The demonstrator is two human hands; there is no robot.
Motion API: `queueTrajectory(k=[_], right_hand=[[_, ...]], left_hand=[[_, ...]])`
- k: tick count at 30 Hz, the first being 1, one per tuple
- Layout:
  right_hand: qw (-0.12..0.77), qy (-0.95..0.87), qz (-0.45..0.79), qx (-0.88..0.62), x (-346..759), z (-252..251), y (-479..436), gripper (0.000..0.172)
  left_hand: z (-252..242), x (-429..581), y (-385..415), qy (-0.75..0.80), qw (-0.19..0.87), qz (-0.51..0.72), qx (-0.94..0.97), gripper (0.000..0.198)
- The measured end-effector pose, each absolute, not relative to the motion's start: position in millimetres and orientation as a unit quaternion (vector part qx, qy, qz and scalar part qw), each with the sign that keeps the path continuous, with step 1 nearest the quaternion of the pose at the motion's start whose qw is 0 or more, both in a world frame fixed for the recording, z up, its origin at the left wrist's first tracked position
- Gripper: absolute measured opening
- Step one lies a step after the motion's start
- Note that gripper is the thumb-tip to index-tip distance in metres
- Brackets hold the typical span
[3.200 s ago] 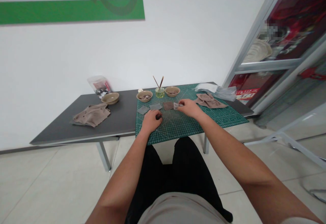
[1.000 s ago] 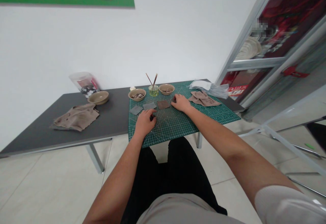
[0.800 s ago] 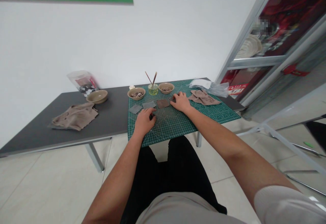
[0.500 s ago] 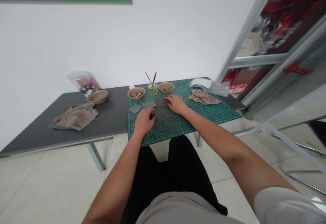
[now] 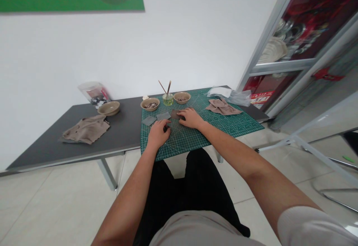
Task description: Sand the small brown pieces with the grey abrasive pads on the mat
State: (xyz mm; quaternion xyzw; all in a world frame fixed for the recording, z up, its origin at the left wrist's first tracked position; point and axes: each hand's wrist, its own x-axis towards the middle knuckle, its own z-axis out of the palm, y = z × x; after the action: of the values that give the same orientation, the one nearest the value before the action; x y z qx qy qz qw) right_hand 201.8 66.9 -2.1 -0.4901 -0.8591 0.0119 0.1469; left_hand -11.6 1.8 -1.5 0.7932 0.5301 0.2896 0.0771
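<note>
My right hand [image 5: 192, 118] rests over the right part of a thin brown square piece [image 5: 174, 114], fingertips on it and thumb at its lower edge. To its left my left hand [image 5: 159, 134] lies on the green cutting mat [image 5: 187, 139], its fingers curled around something small and dark that I cannot make out. Two thin grey square pieces lie just beyond that hand, one [image 5: 149, 120] at the left and another [image 5: 163, 115] beside the brown square. Behind them stand two tan bowls, the left bowl [image 5: 142, 106] and the right bowl [image 5: 189, 99], both holding small brownish pieces.
A glass jar [image 5: 168, 99] with two thin sticks stands between the bowls. A crumpled brown cloth [image 5: 222, 106] and a clear plastic bag [image 5: 237, 97] lie at the right. On the dark table [image 5: 127, 126] are another brown cloth [image 5: 86, 129], a tan bowl [image 5: 109, 108] and a clear tub [image 5: 95, 93].
My right hand has slid slightly left, farther over the brown square, with its thumb now near the lower edge. The left hand stays nearly in place. The view has shifted a little.
</note>
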Motion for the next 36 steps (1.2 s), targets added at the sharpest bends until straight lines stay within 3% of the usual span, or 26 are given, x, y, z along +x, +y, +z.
queueTrajectory(k=[22,26,32,36], right_hand=[[0.173,-0.871,-0.024,-0.46,201,-5,70,0.029],[0.244,-0.849,-0.013,-0.469,202,-3,66,0.028],[0.437,-0.752,0.094,-0.486,198,4,36,0.02],[0.462,-0.719,0.172,-0.49,188,5,16,0.018]], left_hand=[[-4,-12,2,0.531,0.087,0.307,0.785,0.026],[-3,-12,2,0.528,0.09,0.316,0.783,0.026],[-4,-11,2,0.538,0.119,0.337,0.763,0.04],[-4,-12,3,0.539,0.141,0.358,0.749,0.054]])
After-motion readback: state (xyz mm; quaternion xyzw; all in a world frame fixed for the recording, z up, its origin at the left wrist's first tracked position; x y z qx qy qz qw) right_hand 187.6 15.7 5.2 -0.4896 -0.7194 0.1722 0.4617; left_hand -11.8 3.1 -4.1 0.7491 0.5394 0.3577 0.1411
